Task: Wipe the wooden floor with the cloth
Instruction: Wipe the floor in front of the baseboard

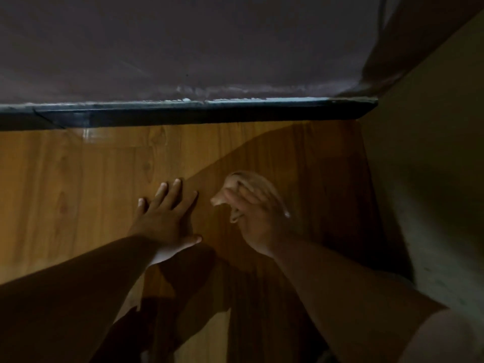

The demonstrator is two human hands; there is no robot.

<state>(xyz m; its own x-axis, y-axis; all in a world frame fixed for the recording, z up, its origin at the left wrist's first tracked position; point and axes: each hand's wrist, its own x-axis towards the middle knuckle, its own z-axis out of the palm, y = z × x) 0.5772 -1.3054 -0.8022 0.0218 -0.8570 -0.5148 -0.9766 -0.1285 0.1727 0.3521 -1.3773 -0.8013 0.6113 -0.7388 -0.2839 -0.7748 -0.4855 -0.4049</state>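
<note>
Nearest the camera, two bare forearms are being extended over the wooden floor toward the skirting board. The left hand is being laid flat on the planks, well short of the skirting board, with its fingers being held straight and spread wide and the thumb out to the side. Just beside it, the right hand is being pressed down on the cloth. Its fingers are being curled around the bunched fabric, which is being held against the floor. The pale cloth is being left showing past the fingertips on the skirting-board side, apart from the board itself. That stretch of floor is being covered by a shadow. Beyond the skirting board a dull wall is being shown. The board's right end is being met by a dark upright panel.
</note>
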